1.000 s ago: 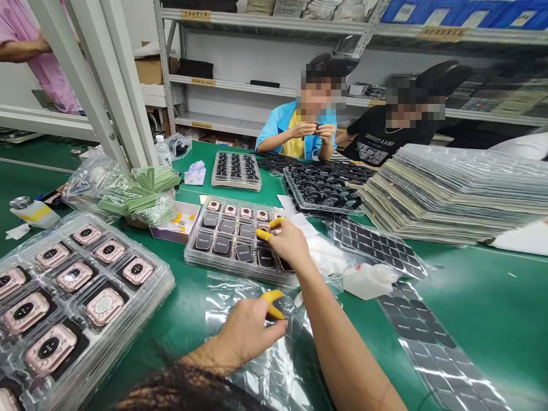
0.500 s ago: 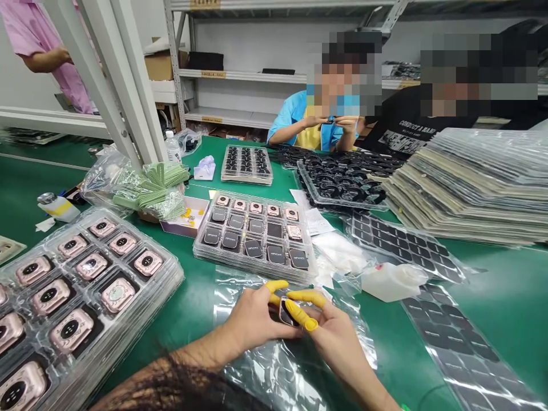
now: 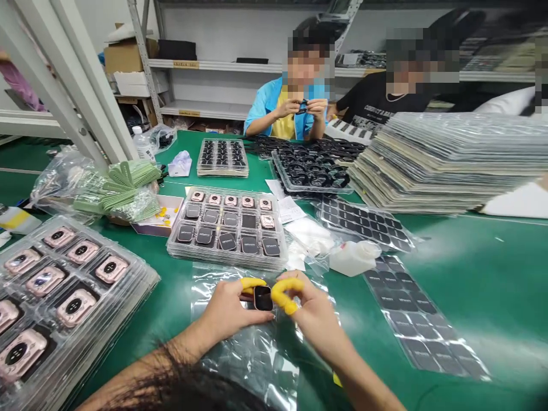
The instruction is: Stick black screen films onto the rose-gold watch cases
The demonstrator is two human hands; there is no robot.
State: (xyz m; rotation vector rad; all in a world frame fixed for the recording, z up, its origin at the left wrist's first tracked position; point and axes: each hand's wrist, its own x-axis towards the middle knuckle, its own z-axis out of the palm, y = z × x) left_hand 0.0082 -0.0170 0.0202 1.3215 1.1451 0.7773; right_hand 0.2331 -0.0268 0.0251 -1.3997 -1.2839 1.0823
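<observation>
A small smartwatch case (image 3: pixel 262 298) with a dark screen and pink-gold rim is gripped at its edges by my left hand (image 3: pixel 229 311), screen facing up toward me. A yellow finger cot covers the left index finger. Just right of the watch, apart from it, is my right hand (image 3: pixel 310 305). Its thumb and index finger, both in yellow cots, are curled into a pinch; whether anything thin is between them I cannot make out. Under both hands lies a clear plastic sheet (image 3: pixel 252 359). Beyond them stands a clear tray (image 3: pixel 226 260) with watch cases and dark square stickers.
Stacked trays of pink-gold watch cases (image 3: pixel 141 285) stand at left. Green straps (image 3: pixel 128 188) lie near a metal post. A white bottle (image 3: pixel 354 258) and sheets of dark stickers (image 3: pixel 422 325) lie right, below a tall tray stack (image 3: pixel 428 165). Co-workers sit opposite; one person's hands (image 3: pixel 303 108) hold a black item.
My right hand has moved off the watch to the right, its fingers now curled. My left hand still holds the watch, now with the screen more visible. The view has swung right.
</observation>
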